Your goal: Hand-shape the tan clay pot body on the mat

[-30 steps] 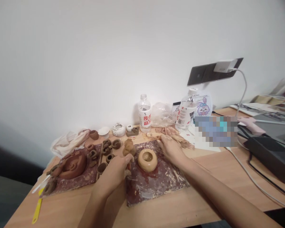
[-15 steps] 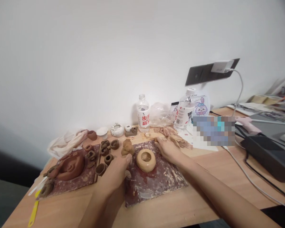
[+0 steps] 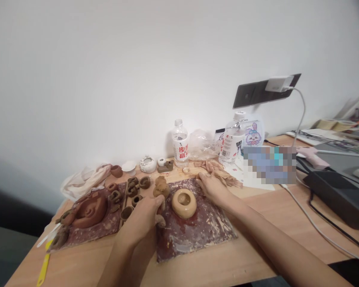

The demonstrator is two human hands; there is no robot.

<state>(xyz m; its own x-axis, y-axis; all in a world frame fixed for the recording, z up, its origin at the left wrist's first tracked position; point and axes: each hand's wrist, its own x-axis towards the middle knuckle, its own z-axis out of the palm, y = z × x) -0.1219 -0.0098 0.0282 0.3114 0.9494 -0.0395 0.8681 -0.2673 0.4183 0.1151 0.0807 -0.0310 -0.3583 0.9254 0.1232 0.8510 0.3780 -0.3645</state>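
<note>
The left hand (image 3: 140, 224) sits at the lower centre of the frame, its fingers (image 3: 158, 202) bent and touching or just beside a rough clay lump (image 3: 160, 187); a small clay scrap (image 3: 160, 220) lies below the fingertips, and whether they are gripping anything cannot be told. The right hand (image 3: 212, 187) rests on the far edge of a clay-smeared board (image 3: 197, 239), its fingers (image 3: 202, 176) relaxed and holding nothing, near a crumpled cloth (image 3: 217, 171). In the middle of that board, between the hands, lies a pale clay ring (image 3: 184, 203) with a shallow hollow that shows nothing inside. To the left, a second board (image 3: 106, 229) carries a spiral clay slab (image 3: 88, 211); small clay cups (image 3: 127, 213) and links stand on and around its upper right edge. Along the wall at the top centre stand a white bowl (image 3: 129, 166), a white lidded pot (image 3: 147, 164) and a clear bottle (image 3: 180, 143), with another bottle (image 3: 232, 139) to the right; their contents are hard to tell. A yellow tool (image 3: 44, 268) lies at the lower left of the tabletop (image 3: 215, 273), and a pink glue gun (image 3: 312, 157) lies at the right.
</note>
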